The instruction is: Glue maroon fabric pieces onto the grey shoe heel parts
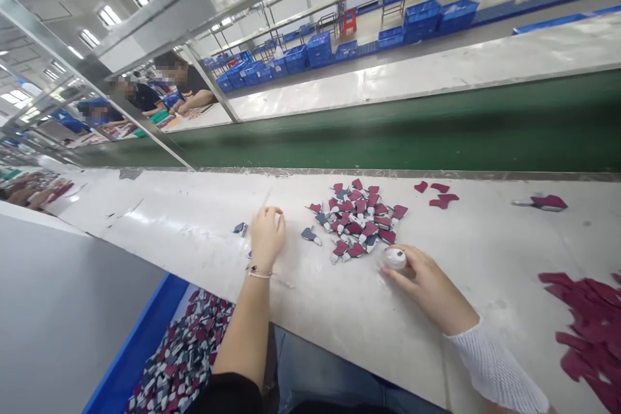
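Note:
My right hand [424, 281] is wrapped around a small white rounded bottle [395, 259] with a dark spot on its end, low over the table. It is just right of a pile of small maroon, white and dark grey pieces [359, 223]. Left of the pile, my left hand [268, 236] is at the tabletop, back upward, fingers curled; whatever they hold is hidden. One dark grey and white piece [310, 235] sits between this hand and the pile. Another dark piece [240, 229] lies to its left.
Flat maroon cutouts [440, 197] lie behind the pile, and a brush-like tool [546, 202] lies at right. More maroon sheets [589, 323] cover the right edge. A blue bin [140, 336] full of pieces stands below left. Co-workers sit across a green belt [388, 136].

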Motion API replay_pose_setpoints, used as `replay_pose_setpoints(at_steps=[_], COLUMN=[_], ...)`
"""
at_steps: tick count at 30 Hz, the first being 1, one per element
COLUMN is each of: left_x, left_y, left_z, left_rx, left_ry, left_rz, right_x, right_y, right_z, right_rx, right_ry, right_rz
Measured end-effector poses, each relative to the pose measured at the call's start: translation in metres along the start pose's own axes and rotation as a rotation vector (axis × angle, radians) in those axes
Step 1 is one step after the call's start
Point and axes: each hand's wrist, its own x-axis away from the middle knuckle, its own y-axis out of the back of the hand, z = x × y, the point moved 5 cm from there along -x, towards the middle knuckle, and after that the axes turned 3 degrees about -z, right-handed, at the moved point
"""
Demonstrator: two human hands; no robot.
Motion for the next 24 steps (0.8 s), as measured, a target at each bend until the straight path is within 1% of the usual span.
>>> replay_pose_setpoints(at_steps=[1, 3, 5, 7, 9, 12, 15, 18, 21, 22, 24], left_x=[0.003, 0.011, 0.020, 0.025, 0.024, 0.020, 0.020, 0.022, 0.024, 0.026, 0.032], left_y=[0.003, -0.002, -0.016, -0.031, -0.041, -0.046, -0.049, -0.050, -0.042, -0.037, -0.021], left_z=[0.005, 0.006, 0.001, -0.006, -0.011, -0.014, -0.018, -0.020, -0.015, -0.012, -0.002], left_rx=[0.009, 0.056, 0.114, 0.163, 0.217, 0.317, 0.377, 0.333, 0.190, 0.132, 0.025], left_ry=[-0.019, -0.088, -0.151, -0.165, -0.134, -0.058, -0.006, 0.045, 0.110, 0.135, 0.186], left_rz=[0.045, 0.180, 0.284, 0.311, 0.295, 0.259, 0.243, 0.212, 0.107, 0.058, -0.040], right_x=[0.000, 0.004, 0.010, 0.016, 0.022, 0.029, 0.032, 0.033, 0.037, 0.038, 0.039], right_y=[0.000, 0.002, 0.006, 0.011, 0.017, 0.025, 0.030, 0.034, 0.038, 0.039, 0.041], right_z=[0.000, -0.003, -0.006, -0.008, -0.009, -0.006, -0.002, 0.000, -0.004, -0.008, -0.015], right_rx=[-0.013, -0.044, -0.084, -0.131, -0.183, -0.220, -0.258, -0.370, -0.451, -0.452, -0.369], right_ry=[-0.009, -0.037, -0.067, -0.102, -0.149, -0.210, -0.237, -0.252, -0.298, -0.306, -0.262], right_rz=[0.010, 0.029, 0.032, 0.006, -0.033, -0.076, -0.051, -0.033, -0.087, -0.101, -0.093])
